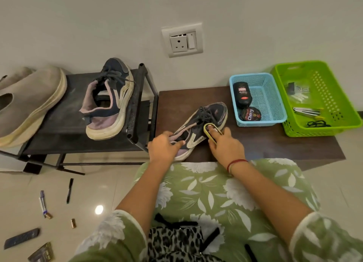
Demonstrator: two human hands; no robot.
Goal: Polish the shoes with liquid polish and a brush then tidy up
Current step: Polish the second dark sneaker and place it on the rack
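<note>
On the dark tabletop lies a navy sneaker; the left hand clasps its heel collar, fingers curled, while the right hand pinches a yellow-edged brush against its side

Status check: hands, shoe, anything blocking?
Left hand grips shoe at heel. Right hand presses brush on its side. Polish bottle in blue basket. Nothing blocking.
</note>
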